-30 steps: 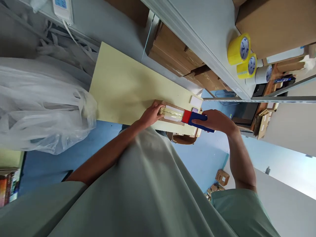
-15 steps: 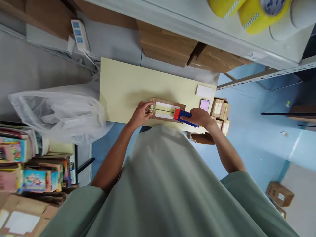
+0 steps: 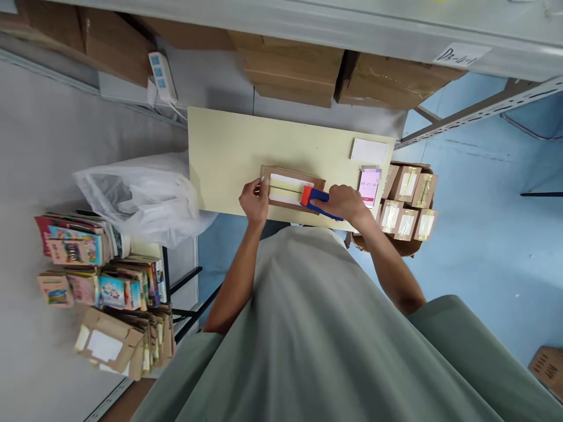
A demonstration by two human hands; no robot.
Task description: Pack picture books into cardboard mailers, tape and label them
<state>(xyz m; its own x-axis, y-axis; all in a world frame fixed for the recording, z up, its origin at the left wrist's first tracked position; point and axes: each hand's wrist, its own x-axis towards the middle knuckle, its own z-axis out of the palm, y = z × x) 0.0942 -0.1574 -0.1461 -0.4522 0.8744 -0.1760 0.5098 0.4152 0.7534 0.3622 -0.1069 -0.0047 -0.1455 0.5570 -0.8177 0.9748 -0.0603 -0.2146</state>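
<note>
A small brown cardboard box [image 3: 288, 198] lies on the pale yellow table, white paper patches on its top and a dark seam line along the middle. My left hand [image 3: 255, 200] grips the box's left end, thumb and fingers pressed against it. Wrapped around a blue tape dispenser with a red front [image 3: 323, 202], my right hand [image 3: 347, 204] holds it low over the right part of the box. The dispenser's front end is at the seam; whether it touches the box, I cannot tell.
On the table's right side are a phone [image 3: 369, 187] and a white flat box [image 3: 368, 150]. Beyond it stands a carton of taped small boxes [image 3: 407, 220]. A white plastic bag [image 3: 145, 187] and stacked books [image 3: 118, 287] are at left. A shelf edge [image 3: 352, 35] crosses the top.
The dispenser and my right hand have moved left along the box. My left hand stays at the box's left end. The view has swung, bringing the table more level.
</note>
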